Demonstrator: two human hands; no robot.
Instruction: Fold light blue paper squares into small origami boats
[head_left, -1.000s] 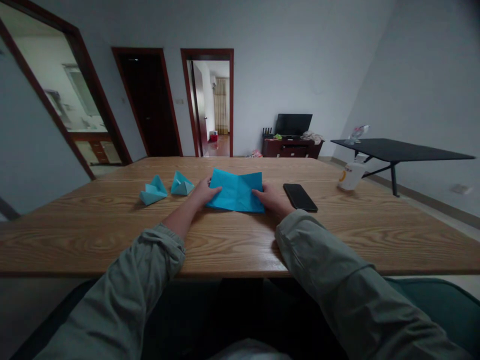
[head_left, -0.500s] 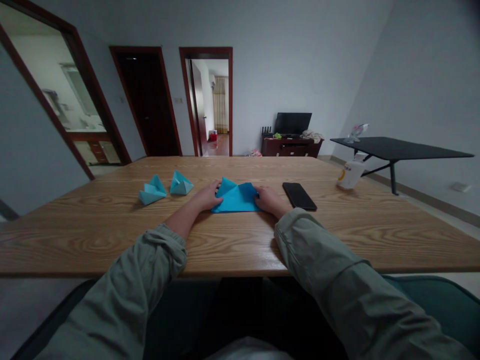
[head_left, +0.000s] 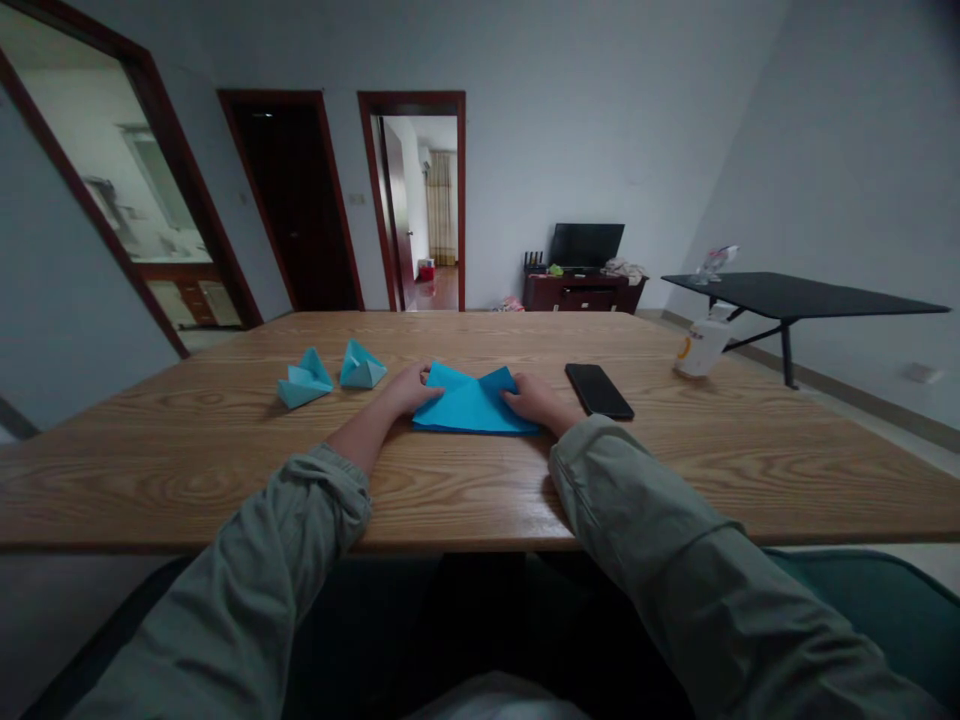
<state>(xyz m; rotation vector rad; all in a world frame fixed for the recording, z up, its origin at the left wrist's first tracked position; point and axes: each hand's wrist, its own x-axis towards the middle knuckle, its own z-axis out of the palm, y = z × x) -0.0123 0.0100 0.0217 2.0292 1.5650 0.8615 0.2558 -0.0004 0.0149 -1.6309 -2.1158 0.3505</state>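
Two hands lie on a folded blue sheet (head_left: 472, 407), which sits flat on a wooden table (head_left: 225, 490) just in front of the person. The left hand (head_left: 409, 390) is relaxed and slightly curled, not clenched, with its fingertips on the sheet's left end. The right hand (head_left: 531, 398) rests the same way on the right end, its fingers over the sheet's upper edge. Neither hand visibly pinches or lifts the paper. The sheet's far edge rises in two shallow points.

Taking 12 o'clock as straight ahead from the sheet, two small blue paper folds (head_left: 304, 381) sit at 9 o'clock, just beside the left hand, and the nearer one of the pair (head_left: 361, 366) stands closest to it. A black phone (head_left: 598, 391) lies at 3 o'clock, near the right hand. A white cup (head_left: 701, 345) stands toward the table's far right edge, around 2 o'clock. Beyond the table, a black side table (head_left: 795, 296) stands at 2 o'clock, and a dark monitor (head_left: 586, 245) sits on a low cabinet (head_left: 581, 294) near 1 o'clock.
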